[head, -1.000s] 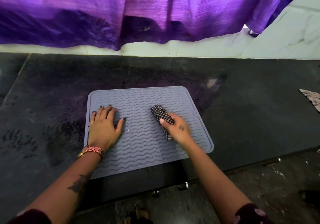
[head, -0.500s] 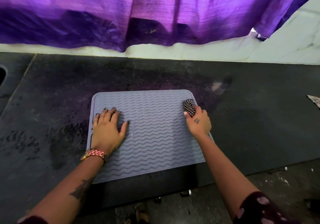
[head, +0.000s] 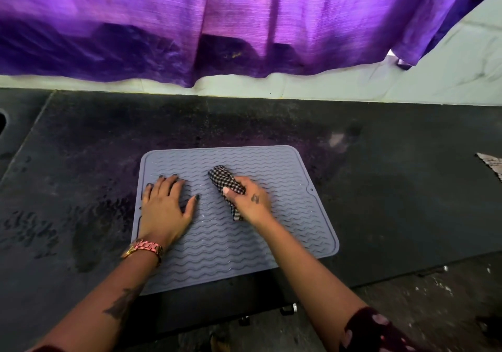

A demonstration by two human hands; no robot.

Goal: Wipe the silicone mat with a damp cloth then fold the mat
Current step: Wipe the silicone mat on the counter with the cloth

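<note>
Head view looks down over a dark stone counter [head: 380,202], mottled with damp-looking patches to the left of the work; behind it a purple curtain [head: 217,25] hangs over a pale tiled wall [head: 448,74]. Flat on the counter, near its front edge, lies the grey silicone mat [head: 271,243], ribbed with wavy ridges, fully spread with no corner lifted; a small hanging hole shows at its right rim. The person's left hand [head: 165,210] rests palm-down on the mat's left part, fingers straight and spread apart, thumb out to the side, pinning the mat in place; a pink-and-gold watch [head: 144,248] sits on that wrist. The right hand [head: 250,202] is near the mat's centre, fingers and thumb curled around a bunched checked cloth [head: 225,186], pressing it onto the ridges; one end of the cloth pokes out towards the far edge and the other trails below the palm. At the far right edge of the counter, well apart from the mat, a corner of another patterned rag [head: 491,162] shows.

By the look of it the wiping is in hand, not finished; tiny glints on the ridges suggest some wetness, though how much of the surface is covered I cannot tell; the folding is not yet begun.
</note>
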